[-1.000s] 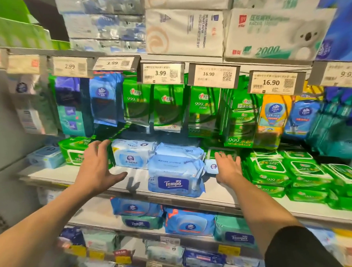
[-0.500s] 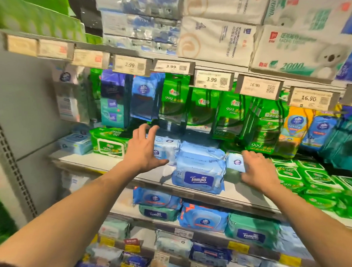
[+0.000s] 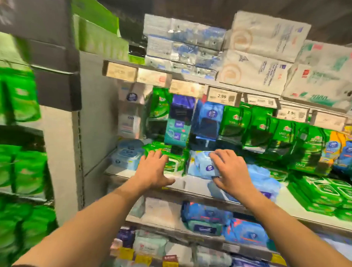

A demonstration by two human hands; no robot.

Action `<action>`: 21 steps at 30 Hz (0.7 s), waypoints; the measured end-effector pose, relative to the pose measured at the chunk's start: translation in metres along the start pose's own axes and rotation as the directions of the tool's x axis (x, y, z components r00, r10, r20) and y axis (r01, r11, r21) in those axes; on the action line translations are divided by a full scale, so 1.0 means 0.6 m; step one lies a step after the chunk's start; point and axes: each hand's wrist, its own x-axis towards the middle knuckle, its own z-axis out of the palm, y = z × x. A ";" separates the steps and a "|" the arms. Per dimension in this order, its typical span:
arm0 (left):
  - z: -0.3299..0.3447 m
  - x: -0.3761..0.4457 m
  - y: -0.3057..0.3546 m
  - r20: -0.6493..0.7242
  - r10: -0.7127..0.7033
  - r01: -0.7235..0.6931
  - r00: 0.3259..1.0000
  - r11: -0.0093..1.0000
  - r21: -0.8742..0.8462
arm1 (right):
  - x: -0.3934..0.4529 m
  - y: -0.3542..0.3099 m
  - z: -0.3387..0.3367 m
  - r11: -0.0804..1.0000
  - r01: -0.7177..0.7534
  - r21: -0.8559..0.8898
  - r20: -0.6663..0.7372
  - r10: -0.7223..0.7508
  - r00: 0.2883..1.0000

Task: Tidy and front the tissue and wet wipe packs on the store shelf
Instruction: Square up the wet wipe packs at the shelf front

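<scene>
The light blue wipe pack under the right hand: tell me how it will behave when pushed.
The light blue wipe pack looks like a soft film pouch, so it will probably dent rather than stay stiff. Its glossy wrap may slide easily on the shelf. The right hand wraps its end.

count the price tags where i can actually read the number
2. One reads 2.99, on the upper shelf edge above the blue hanging packs; the other, 3.99, is further right above the green ones. The rest are too blurred.

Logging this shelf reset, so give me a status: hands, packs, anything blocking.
Left hand open, on green wipe pack. Right hand grips light blue pack. Blue Tempo pack lies under the right wrist. Nothing blocking.
</scene>
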 end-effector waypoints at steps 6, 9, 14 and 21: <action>-0.038 -0.073 -0.224 0.100 -0.146 0.150 0.984 0.988 -0.037 | 0.151 -0.259 0.036 0.991 0.053 0.127 0.080 -0.063 0.995; -0.041 -0.105 -0.276 0.140 -0.158 0.171 0.978 0.981 -0.090 | 0.205 -0.332 0.053 0.990 0.026 0.138 0.114 -0.042 0.993; -0.037 -0.133 -0.304 0.147 -0.135 0.148 0.980 0.986 -0.079 | 0.271 -0.409 0.085 0.988 0.045 0.147 0.174 -0.071 0.982; -0.033 -0.125 -0.317 0.135 -0.055 0.052 0.989 0.998 0.029 | 0.331 -0.463 0.162 0.988 -0.043 0.147 0.222 0.010 0.975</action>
